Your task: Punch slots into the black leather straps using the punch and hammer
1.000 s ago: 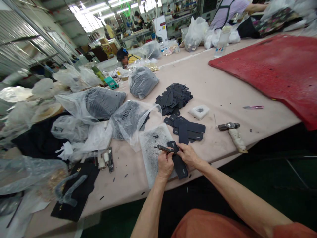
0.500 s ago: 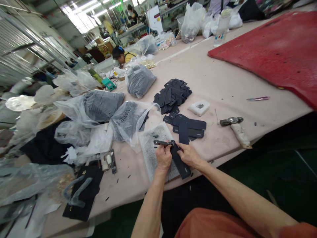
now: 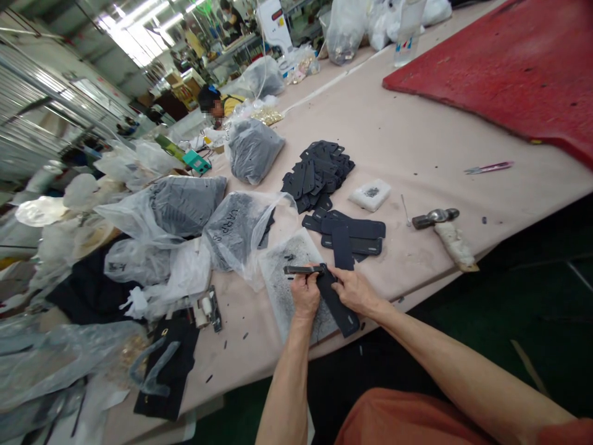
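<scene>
My left hand (image 3: 306,295) is closed on a dark metal bar-shaped tool (image 3: 300,270), whose exact kind I cannot make out. The tool lies nearly level, its right end at the top of a dark strip (image 3: 343,316) with a slot near its lower end. Fingers of my right hand (image 3: 356,290) are bent and pinch the strip's right edge near the top. Both hands are over a white board (image 3: 273,262) speckled with black marks and small dark scraps. Just beyond my right hand, more slotted dark strips (image 3: 359,230) lie overlapped.
Behind the strips is a heap of small dark pieces (image 3: 319,173). A white block (image 3: 370,194) and a hammer (image 3: 447,232) with a wrapped handle lie to the right, near pink-handled tweezers (image 3: 488,168) and a red sheet (image 3: 486,80). Plastic bags (image 3: 236,228) crowd the left.
The view has shifted slightly, moving the background up. My hands keep almost the same hold, and the metal tool's left end appears a little lower and farther left.
</scene>
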### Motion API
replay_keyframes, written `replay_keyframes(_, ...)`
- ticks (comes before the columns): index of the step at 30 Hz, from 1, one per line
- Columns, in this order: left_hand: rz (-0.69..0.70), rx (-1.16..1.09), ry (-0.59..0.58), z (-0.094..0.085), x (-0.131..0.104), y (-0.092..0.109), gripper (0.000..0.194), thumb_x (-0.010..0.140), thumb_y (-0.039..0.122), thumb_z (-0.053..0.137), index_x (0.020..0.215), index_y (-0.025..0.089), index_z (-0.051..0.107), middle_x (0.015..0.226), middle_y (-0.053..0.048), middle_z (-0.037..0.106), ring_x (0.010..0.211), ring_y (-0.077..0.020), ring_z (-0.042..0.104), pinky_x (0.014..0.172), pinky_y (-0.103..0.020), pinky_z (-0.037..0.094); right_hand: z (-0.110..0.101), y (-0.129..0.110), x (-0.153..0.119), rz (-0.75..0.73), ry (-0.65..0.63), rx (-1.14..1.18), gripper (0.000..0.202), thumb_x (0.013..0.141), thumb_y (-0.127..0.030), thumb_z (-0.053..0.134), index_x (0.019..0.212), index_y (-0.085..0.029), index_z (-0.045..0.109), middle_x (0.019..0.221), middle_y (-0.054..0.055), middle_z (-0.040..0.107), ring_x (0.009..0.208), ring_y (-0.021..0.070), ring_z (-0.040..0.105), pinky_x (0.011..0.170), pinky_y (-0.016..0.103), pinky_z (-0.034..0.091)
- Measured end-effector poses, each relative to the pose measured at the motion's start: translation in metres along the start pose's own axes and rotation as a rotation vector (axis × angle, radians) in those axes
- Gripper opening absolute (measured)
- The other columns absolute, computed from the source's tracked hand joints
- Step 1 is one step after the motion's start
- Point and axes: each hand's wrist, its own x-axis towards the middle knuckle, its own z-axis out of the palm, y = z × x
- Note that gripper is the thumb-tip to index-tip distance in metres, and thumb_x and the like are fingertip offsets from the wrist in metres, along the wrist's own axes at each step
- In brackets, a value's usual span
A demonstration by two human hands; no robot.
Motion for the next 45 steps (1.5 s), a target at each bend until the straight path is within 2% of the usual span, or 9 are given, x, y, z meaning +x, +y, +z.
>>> replay_keyframes(11, 0.01, -0.022, -0.019, 0.004, 0.001, -0.003, 0.018, 0.086, 0.02, 0.052, 0.095, 0.019, 0.067, 0.093, -0.005, 0.074, 0.089, -0.0187, 0.069, 0.084, -0.032, 0.055, 0.004, 0.007, 0.002, -0.025, -0.021, 0.016, 0.055, 0.086, -0.022, 0.05, 0.14, -0.013, 0.051, 0.115, 0.016, 0.069, 0.099, 0.0264, 0.066, 0.085, 0.033, 0.047)
replay_keyframes(17, 0.002, 0.022, -0.014, 0.004, 0.001, -0.002, 0.016, 0.087, 0.023, 0.053, 0.093, 0.019, 0.068, 0.091, -0.006, 0.074, 0.086, -0.0192, 0.07, 0.083, -0.032, 0.055, 0.002, 0.006, 0.003, -0.027, -0.045, 0.004, 0.054, 0.086, -0.022, 0.05, 0.14, -0.018, 0.05, 0.113, 0.013, 0.07, 0.097, 0.0248, 0.066, 0.084, 0.032, 0.046)
replay_keyframes(26, 0.059, 0.079, -0.023, 0.008, 0.0, -0.005, 0.019, 0.088, 0.02, 0.05, 0.096, 0.019, 0.067, 0.093, -0.006, 0.074, 0.089, -0.0196, 0.07, 0.084, -0.033, 0.054, -0.002, 0.002, 0.001, -0.041, -0.029, -0.011, 0.052, 0.086, -0.021, 0.05, 0.138, -0.019, 0.052, 0.109, 0.012, 0.071, 0.096, 0.024, 0.066, 0.082, 0.03, 0.046)
replay_keyframes(31, 0.088, 0.153, -0.021, 0.011, 0.002, -0.006, 0.019, 0.088, 0.019, 0.049, 0.095, 0.018, 0.067, 0.092, -0.007, 0.074, 0.087, -0.0212, 0.07, 0.082, -0.034, 0.054, -0.003, 0.003, 0.002, -0.055, -0.053, -0.002, 0.053, 0.086, -0.019, 0.05, 0.139, -0.015, 0.051, 0.112, 0.014, 0.07, 0.095, 0.0247, 0.065, 0.083, 0.031, 0.046)
replay_keyframes(36, 0.143, 0.23, -0.044, 0.013, 0.005, -0.006, 0.016, 0.087, 0.017, 0.048, 0.088, 0.019, 0.064, 0.083, -0.007, 0.071, 0.083, -0.0216, 0.069, 0.079, -0.033, 0.053, -0.009, 0.002, -0.003, -0.102, -0.057, 0.005, 0.049, 0.084, -0.021, 0.053, 0.134, -0.021, 0.055, 0.103, 0.008, 0.07, 0.091, 0.0216, 0.063, 0.082, 0.029, 0.045)
replay_keyframes(38, 0.148, 0.245, -0.046, 0.013, 0.005, -0.007, 0.015, 0.087, 0.016, 0.049, 0.088, 0.019, 0.063, 0.081, -0.006, 0.07, 0.082, -0.0213, 0.068, 0.079, -0.033, 0.052, -0.024, 0.008, -0.008, -0.101, 0.046, -0.025, 0.044, 0.085, -0.023, 0.053, 0.128, -0.02, 0.059, 0.099, 0.008, 0.069, 0.088, 0.0206, 0.062, 0.083, 0.03, 0.045)
replay_keyframes(40, 0.142, 0.257, -0.049, 0.014, 0.005, -0.007, 0.013, 0.086, 0.015, 0.05, 0.087, 0.019, 0.062, 0.08, -0.005, 0.069, 0.08, -0.021, 0.067, 0.077, -0.032, 0.052, -0.051, 0.023, -0.017, -0.059, 0.242, -0.082, 0.038, 0.088, -0.027, 0.05, 0.123, -0.017, 0.062, 0.099, 0.009, 0.066, 0.086, 0.0206, 0.06, 0.083, 0.032, 0.045)
replay_keyframes(43, 0.133, 0.236, -0.047, 0.014, 0.005, -0.007, 0.011, 0.084, 0.014, 0.051, 0.085, 0.02, 0.061, 0.079, -0.005, 0.067, 0.078, -0.0206, 0.066, 0.075, -0.031, 0.051, -0.101, 0.062, -0.032, 0.026, 0.558, -0.28, 0.038, 0.089, -0.034, 0.049, 0.119, -0.014, 0.062, 0.105, 0.014, 0.062, 0.097, 0.0262, 0.057, 0.089, 0.038, 0.044)
replay_keyframes(45, 0.134, 0.195, -0.042, 0.014, 0.004, -0.007, 0.012, 0.084, 0.014, 0.05, 0.086, 0.02, 0.06, 0.08, -0.005, 0.067, 0.08, -0.0206, 0.066, 0.076, -0.031, 0.051, -0.13, 0.093, -0.043, 0.112, 0.669, -0.461, 0.047, 0.086, -0.04, 0.053, 0.12, -0.01, 0.059, 0.11, 0.02, 0.058, 0.108, 0.0335, 0.052, 0.092, 0.044, 0.041)
